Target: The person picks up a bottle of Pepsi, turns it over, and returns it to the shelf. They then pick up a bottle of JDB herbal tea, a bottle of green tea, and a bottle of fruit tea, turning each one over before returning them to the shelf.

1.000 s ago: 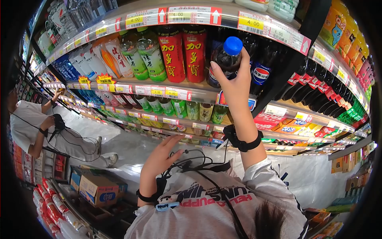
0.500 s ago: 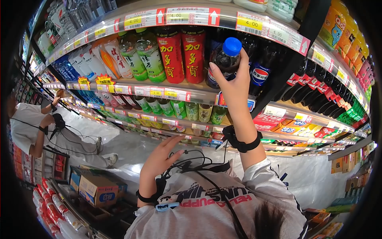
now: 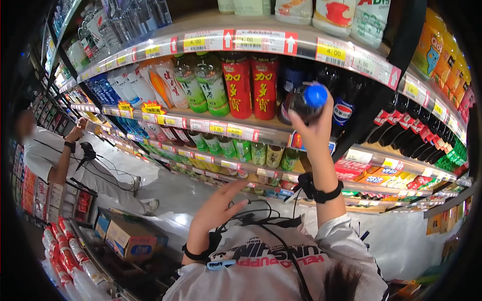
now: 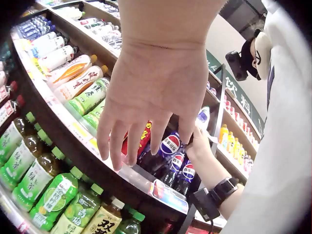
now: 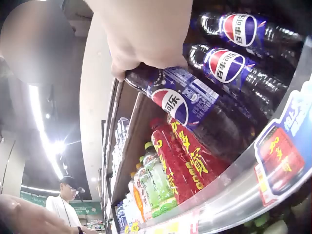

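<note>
A dark cola bottle with a blue cap is gripped near its top by my right hand, at the upper shelf. The right wrist view shows the bottle's blue label and my right hand around its upper part, with the bottle tilted. More cola bottles stand beside it, and red bottles are on its other side. My left hand hangs in front of the lower shelves with fingers extended, holding nothing; the left wrist view shows its spread fingers.
Price tags line the shelf edge. Green tea bottles stand left of the red ones. A black post divides the shelves at right. Another person stands at the left, near a cardboard box.
The head view has shifted, so the shelves appear lower and further right. The gripped bottle leans more, its cap tipped toward me and to the right. My left hand keeps its extended pose.
</note>
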Tool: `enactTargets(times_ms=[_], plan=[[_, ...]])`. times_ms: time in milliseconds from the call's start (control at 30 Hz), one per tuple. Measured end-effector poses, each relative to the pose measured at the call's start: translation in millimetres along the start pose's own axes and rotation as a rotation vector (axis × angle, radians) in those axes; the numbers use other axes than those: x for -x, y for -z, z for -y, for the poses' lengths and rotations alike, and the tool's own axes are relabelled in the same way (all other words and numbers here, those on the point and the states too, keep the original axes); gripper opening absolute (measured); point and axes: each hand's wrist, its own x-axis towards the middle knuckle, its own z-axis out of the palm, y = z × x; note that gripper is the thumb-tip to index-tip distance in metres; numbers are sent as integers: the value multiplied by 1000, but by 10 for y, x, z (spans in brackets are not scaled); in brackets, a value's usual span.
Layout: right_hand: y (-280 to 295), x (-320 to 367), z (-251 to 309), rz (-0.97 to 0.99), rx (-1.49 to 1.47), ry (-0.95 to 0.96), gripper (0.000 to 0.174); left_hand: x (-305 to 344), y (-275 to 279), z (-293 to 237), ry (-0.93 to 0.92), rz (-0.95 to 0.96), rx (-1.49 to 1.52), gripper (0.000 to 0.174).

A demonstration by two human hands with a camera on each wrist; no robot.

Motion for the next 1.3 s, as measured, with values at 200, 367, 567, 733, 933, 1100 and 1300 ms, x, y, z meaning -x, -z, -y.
enactTargets(times_ms=[200,367,567,733,933,1100,1300], plan=[[69,-82,317,-26,-209,243,76,-81,258,-251,-187,-195,-53,63],[-44,-60,494,-8,-545,-116,78,-537,471,-543,-257,-287,68,81],[-180,-45,788,146,-803,-269,80,-714,275,-473,-163,361,1094,87],[-159,-95,764,163,-901,-305,77,-679,33,-427,-152,320,1295,85],[-137,99,876,5,-461,-237,84,-596,73,-768,-260,-373,570,79],[-182,232,829,88,-460,-232,83,-613,-13,-905,-196,-578,64,83],[-101,202,744,148,-704,-388,78,-515,-46,-913,-470,-503,-69,94]])
